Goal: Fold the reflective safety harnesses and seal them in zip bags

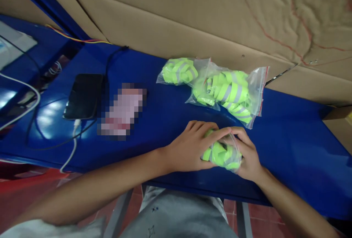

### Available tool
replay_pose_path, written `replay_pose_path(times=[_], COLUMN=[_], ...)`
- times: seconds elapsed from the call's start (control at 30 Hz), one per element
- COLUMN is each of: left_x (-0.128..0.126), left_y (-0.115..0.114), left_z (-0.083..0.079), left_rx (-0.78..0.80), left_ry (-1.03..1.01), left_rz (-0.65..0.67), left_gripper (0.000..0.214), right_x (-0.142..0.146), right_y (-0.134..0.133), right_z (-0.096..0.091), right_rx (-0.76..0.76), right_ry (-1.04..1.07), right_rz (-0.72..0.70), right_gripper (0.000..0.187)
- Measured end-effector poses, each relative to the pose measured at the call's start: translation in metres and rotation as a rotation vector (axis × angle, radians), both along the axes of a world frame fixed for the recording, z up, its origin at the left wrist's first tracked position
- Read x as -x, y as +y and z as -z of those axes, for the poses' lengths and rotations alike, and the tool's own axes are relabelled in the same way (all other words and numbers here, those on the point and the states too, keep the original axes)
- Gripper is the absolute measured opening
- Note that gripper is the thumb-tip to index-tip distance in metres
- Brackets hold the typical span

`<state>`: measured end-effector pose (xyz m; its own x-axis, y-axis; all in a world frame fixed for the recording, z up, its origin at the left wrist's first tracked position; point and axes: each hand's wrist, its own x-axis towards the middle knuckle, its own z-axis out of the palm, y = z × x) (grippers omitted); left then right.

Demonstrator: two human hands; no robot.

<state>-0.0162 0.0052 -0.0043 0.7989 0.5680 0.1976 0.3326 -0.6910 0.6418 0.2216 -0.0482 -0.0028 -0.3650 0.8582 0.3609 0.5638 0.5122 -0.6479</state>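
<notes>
Both my hands close around a small clear plastic bag of neon yellow-green reflective straps near the front edge of the blue table. My left hand presses on the bag's left side, fingers curled over its top. My right hand grips its right side, fingers meeting the left hand's at the bag's upper edge. Just beyond lie two more filled bags: a larger one with a red zip line and a smaller one.
A black phone lies at the left with a white cable plugged in. A blurred pink item sits beside it. Cardboard sheets stand behind the table. More wires run at the far left.
</notes>
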Motion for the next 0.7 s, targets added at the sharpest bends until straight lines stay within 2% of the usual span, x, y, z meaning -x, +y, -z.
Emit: replay_pose_path(times=[0.2,0.37,0.47,0.6,0.7], left_x=[0.009,0.013,0.018,0.027,0.045], left_y=[0.014,0.021,0.024,0.033,0.042], left_z=[-0.018,-0.027,-0.029,-0.039,-0.051], left_rx=[0.227,0.458,0.529,0.5,0.212], left_ry=[0.023,-0.055,-0.088,-0.088,-0.015], left_rz=[-0.059,-0.042,-0.079,-0.172,-0.199], left_gripper=[0.086,0.087,0.074,0.056,0.046], right_x=[-0.01,-0.026,-0.042,-0.055,-0.049], right_y=[0.01,0.016,0.02,0.028,0.034], right_z=[-0.013,-0.014,-0.015,-0.016,-0.014], right_rx=[0.113,0.093,0.068,0.115,0.163], right_ry=[0.19,0.283,0.457,0.66,0.727], right_rz=[0.104,0.239,0.371,0.47,0.521], right_gripper=[0.019,0.011,0.005,0.012,0.014])
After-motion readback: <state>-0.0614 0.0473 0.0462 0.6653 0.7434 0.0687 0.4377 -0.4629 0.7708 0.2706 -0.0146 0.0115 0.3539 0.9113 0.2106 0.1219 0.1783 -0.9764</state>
